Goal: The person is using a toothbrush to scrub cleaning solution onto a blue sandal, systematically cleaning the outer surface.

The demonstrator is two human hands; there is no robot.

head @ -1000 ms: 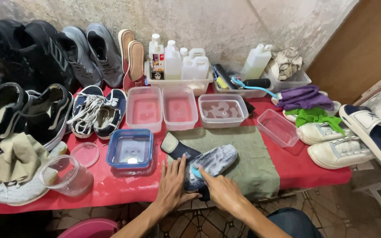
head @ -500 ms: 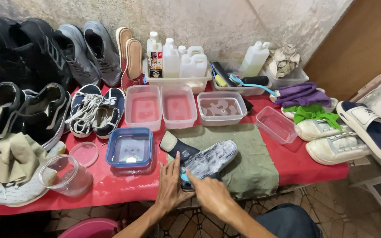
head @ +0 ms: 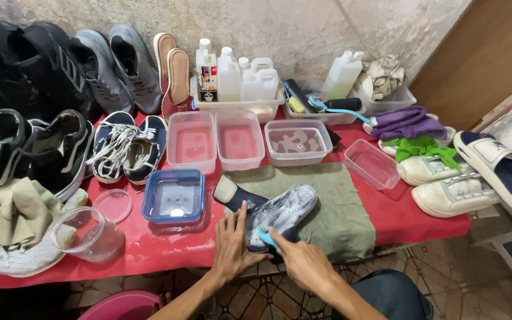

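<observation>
The insole (head: 282, 210) lies sole-side up on the green cloth (head: 339, 207) near the front edge of the red surface (head: 167, 246), w/ a second dark insole (head: 238, 194) just beside it on the left. Left hand (head: 232, 243) is laid flat, fingers spread, pressing the near end of the insole down. Right hand (head: 303, 261) is closed round a small blue brush (head: 266, 238) – bristle end touching the insole; how tight the grip is can't be told.

Handling, as a judgement: the insole looks light, thin & floppy – it would bend if lifted by one end, so better pinned flat at the heel or taken by both edges. Surface looks wet w/ foam, so prob. slippery; a flat palm holds it better than a fingertip pinch. Not fragile.

Around: blue-rimmed tub (head: 173, 198) of water just left of the hands, clear tubs (head: 238, 139) behind the cloth, round clear cup (head: 87, 234) & lid (head: 112, 205) further left. Dark shoes (head: 48, 89) along the wall, white sneakers (head: 445, 189) at the right, bottles (head: 238, 80) in a tray at the back.
</observation>
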